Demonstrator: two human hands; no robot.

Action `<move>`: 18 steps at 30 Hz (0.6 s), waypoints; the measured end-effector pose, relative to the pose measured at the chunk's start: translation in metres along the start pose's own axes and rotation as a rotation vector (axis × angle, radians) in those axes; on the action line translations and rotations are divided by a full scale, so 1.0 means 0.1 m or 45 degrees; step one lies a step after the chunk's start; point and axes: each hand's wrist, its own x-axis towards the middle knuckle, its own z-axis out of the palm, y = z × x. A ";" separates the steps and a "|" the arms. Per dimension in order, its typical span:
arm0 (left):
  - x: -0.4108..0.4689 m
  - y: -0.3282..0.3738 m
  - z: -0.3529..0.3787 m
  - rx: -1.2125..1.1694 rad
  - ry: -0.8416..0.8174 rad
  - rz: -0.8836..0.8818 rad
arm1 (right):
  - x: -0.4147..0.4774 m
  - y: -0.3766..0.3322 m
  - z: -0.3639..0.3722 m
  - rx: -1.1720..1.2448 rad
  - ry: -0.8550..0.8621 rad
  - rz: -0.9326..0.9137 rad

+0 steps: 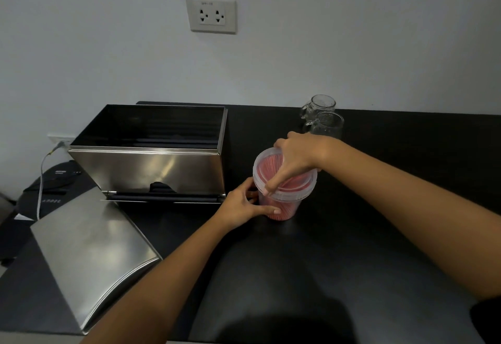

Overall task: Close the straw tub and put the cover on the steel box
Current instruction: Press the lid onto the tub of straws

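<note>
A clear plastic tub (282,209) full of red straws stands upright on the black counter, right of the steel box. Its translucent lid (264,166) rests on the tub's rim. My right hand (291,158) lies flat on top of the lid, fingers spread over it. My left hand (245,202) grips the tub's lower left side. The steel box (162,166) is open on top, its dark inside showing. The curved steel cover (89,251) lies flat on the counter at the front left, apart from the box.
Two glass mugs (324,117) stand behind the tub near the wall. A black appliance (54,181) with a white cable (42,181) sits left of the box. The black counter (339,262) stretches to the right and front. A wall socket (212,15) is above.
</note>
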 end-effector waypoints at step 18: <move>-0.07 0.02 0.11 0.123 0.158 0.098 | -0.03 0.26 0.34 0.167 0.351 -0.189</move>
